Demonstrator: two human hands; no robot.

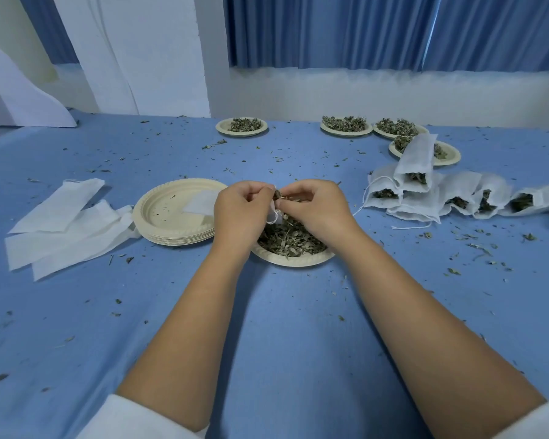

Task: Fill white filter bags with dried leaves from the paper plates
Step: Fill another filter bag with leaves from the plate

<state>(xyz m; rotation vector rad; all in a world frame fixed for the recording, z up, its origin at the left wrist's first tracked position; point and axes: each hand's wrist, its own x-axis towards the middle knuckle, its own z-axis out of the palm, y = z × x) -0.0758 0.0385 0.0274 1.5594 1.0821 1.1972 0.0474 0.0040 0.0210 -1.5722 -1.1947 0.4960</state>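
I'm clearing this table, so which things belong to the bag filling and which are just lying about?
In the job: left hand holding the small white filter bag; right hand pinching dried green leaves; round beige paper plate of leaves beneath; flat empty white bags; filled white bags.
Lying about: stack of empty beige paper plates; leaf crumbs on blue tablecloth.

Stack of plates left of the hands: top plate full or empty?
Empty but for crumbs: the top plate shows its bare cream base, with only a few leaf specks.
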